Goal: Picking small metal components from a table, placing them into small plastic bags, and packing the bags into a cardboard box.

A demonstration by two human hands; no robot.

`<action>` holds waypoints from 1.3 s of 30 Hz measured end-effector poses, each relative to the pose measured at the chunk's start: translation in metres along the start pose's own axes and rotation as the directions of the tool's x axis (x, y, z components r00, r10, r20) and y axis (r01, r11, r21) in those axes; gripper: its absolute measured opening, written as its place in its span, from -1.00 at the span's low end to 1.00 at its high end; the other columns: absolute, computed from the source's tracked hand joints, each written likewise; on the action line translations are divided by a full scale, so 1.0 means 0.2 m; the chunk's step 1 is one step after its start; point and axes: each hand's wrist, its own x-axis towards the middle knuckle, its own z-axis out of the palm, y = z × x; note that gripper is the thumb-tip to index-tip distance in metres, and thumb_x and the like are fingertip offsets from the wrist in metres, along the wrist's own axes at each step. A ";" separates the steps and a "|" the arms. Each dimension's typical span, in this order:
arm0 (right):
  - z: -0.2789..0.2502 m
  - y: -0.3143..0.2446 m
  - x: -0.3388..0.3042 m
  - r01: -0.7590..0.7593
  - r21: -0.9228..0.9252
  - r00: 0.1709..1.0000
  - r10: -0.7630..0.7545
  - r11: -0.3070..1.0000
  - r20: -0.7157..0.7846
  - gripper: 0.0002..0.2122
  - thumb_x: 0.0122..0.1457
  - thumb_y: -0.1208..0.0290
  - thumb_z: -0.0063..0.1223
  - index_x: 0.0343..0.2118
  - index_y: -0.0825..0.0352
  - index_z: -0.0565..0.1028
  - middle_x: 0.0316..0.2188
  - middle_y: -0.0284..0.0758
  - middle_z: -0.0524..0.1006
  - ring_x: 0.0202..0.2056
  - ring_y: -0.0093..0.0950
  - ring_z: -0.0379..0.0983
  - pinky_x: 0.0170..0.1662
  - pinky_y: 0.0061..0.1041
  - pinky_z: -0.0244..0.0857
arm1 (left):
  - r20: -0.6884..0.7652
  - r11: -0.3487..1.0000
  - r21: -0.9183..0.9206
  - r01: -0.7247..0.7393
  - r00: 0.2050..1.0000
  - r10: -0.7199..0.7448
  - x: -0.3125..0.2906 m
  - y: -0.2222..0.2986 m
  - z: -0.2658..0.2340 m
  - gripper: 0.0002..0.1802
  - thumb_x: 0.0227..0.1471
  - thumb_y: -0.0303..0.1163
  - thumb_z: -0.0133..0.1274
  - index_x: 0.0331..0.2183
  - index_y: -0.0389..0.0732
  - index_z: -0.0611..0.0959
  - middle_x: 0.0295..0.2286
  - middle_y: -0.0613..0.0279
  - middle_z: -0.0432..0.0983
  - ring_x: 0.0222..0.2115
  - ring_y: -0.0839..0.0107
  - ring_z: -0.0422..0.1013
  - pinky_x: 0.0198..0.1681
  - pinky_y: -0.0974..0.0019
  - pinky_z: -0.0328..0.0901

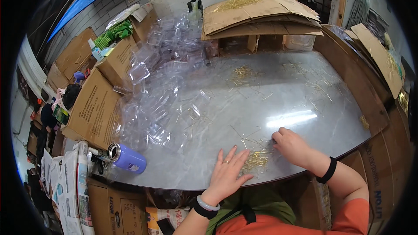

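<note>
My left hand (228,172) lies flat at the near edge of the grey table (209,148), fingers stretched and spread, a ring on one finger. It touches the left side of a small pile of thin gold-coloured wire pieces (257,161). Right of that pile, my right hand (292,145) rests on the tabletop with its fingers curled in and the tips pressed together. Whatever those fingertips may hold is hidden. Loose gold wires (247,138) are scattered just beyond the pile.
Clear plastic boxes (161,91) heap up across the table's left side. A purple flask (130,159) stands near the left front edge. More gold wires (244,74) lie farther back. Cardboard (257,15) covers the back, and a cardboard wall (357,82) borders the right.
</note>
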 end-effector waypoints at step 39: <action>-0.13 0.02 0.20 0.393 0.051 0.847 -0.383 0.918 0.369 -0.35 -0.06 0.55 0.19 0.20 0.20 0.37 0.13 -0.25 0.41 0.15 -0.12 0.27 0.17 -0.24 0.27 | -0.026 0.997 -0.014 0.075 0.997 -0.076 0.01 -0.05 0.01 0.26 -0.19 0.11 0.41 0.33 -0.32 0.14 0.31 -0.20 0.01 0.36 -0.21 -0.17 0.38 -0.21 -0.18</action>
